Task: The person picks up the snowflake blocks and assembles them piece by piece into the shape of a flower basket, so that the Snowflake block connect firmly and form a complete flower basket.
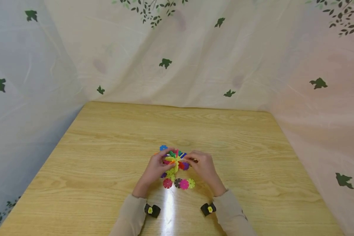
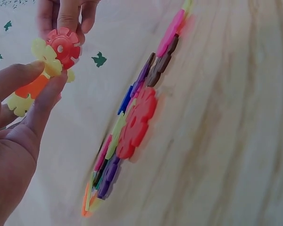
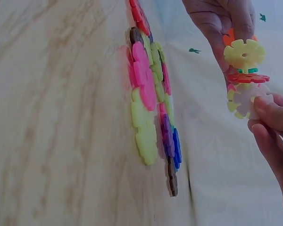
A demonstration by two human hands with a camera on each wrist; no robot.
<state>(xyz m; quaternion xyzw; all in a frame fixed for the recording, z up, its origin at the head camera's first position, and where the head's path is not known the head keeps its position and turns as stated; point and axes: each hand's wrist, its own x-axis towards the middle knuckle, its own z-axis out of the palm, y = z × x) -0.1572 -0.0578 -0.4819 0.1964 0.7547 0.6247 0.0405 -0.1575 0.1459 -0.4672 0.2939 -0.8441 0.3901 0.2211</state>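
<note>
The wooden table [image 1: 106, 164] fills the lower half of the head view, with loose flower-shaped discs [image 1: 184, 184] lying low at centre. Above them, the left hand [image 1: 157, 167] holds a joined cluster [image 1: 177, 160] from the left, thumb and fingertips pinching its discs; the right hand [image 1: 203, 165] meets it from the right. In the right wrist view the cluster's long axis runs between the hands, down the frame's right side. Fit seems to hinge on its lower end: the whitish disc [image 3: 245, 98], pinched by the right thumb and fingers, sits just below the edge-on red disc [image 3: 249, 78]; whether they interlock, I cannot tell.
</note>
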